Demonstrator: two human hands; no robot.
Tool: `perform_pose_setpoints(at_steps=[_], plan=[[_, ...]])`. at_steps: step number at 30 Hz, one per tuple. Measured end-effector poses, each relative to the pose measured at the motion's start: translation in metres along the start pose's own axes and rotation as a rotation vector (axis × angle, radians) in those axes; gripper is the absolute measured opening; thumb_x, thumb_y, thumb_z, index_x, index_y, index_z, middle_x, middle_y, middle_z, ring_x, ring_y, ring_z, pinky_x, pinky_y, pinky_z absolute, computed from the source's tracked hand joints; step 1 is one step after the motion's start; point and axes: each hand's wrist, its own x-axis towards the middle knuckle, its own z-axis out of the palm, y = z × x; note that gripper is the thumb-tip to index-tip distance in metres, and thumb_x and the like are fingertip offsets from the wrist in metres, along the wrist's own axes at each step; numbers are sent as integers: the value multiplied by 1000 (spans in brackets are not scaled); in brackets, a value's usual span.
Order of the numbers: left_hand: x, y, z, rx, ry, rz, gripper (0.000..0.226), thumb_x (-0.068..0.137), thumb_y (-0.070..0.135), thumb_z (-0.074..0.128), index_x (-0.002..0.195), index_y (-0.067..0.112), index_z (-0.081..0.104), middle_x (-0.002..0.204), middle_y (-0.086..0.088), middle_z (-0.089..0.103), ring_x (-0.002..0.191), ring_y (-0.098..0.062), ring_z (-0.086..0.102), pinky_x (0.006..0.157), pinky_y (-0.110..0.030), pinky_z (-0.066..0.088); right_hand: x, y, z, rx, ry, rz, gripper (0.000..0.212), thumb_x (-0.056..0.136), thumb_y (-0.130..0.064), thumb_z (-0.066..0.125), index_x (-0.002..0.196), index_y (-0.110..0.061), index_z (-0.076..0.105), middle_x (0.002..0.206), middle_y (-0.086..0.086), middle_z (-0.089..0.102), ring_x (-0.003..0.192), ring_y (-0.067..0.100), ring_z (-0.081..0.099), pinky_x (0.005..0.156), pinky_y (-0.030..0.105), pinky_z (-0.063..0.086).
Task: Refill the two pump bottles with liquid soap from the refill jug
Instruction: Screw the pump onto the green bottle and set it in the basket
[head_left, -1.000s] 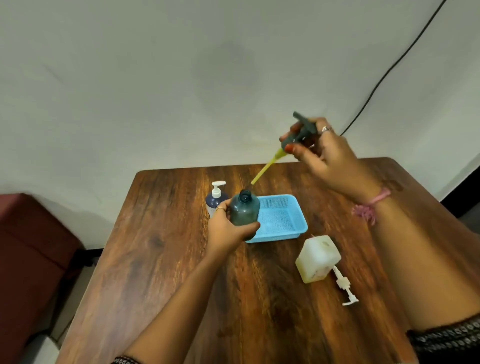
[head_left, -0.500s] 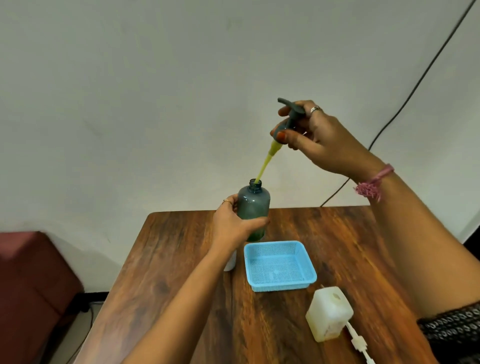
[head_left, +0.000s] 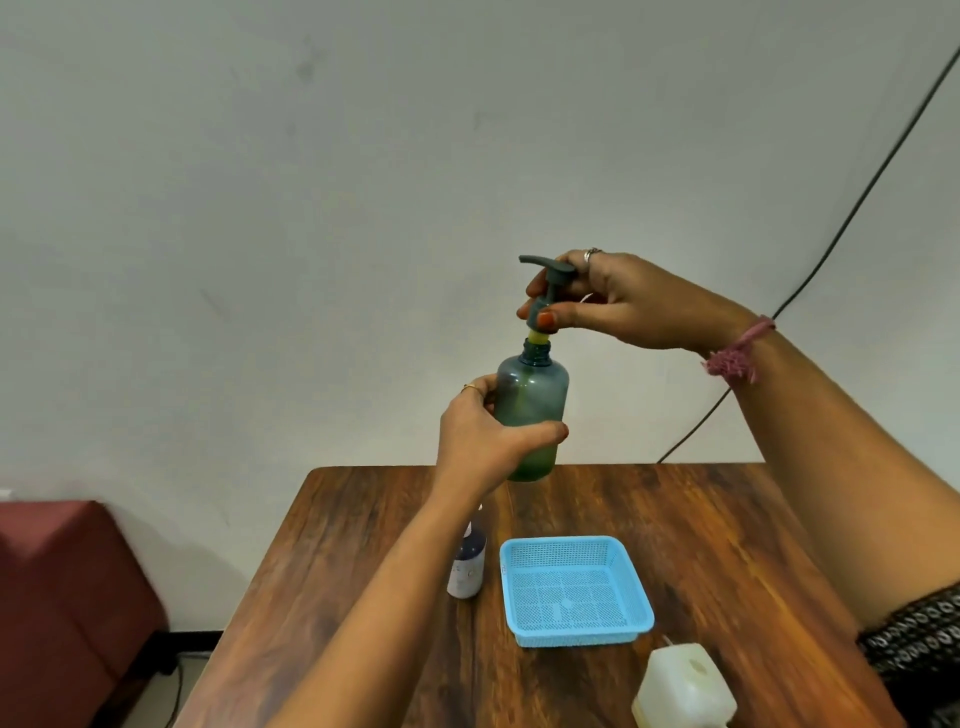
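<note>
Hands gripping teal bottle (head_left: 531, 410) and pump (head_left: 546, 291), pump lowered nearly into neck

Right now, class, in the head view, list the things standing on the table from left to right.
Small dark pump bottle → blue mesh basket → white refill jug, cut off at the bottom edge.

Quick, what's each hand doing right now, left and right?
Left hand: closed around the teal bottle, holding it up above the table.
Right hand: pinching the pump head at the bottle's neck.
</note>
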Motion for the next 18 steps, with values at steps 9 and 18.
perform_pose_setpoints(at_steps=[9,18], plan=[[5,12,-5,19,14,34,78,64,29,84,132,18,46,115,9,52,100,-11,54,64,-8,43,9,0,-7,73,-67,-6,35,84,-26,64,115,-11,57,111,1,70,107,11,65,100,36,49],[9,19,-7,28,54,45,79,64,30,84,132,17,46,116,9,51,100,-10,52,62,-6,42,12,-1,5,108,70,41,27,80,-23,74,105,-14,66,96,-4,73,92,9,69,79,24,53]])
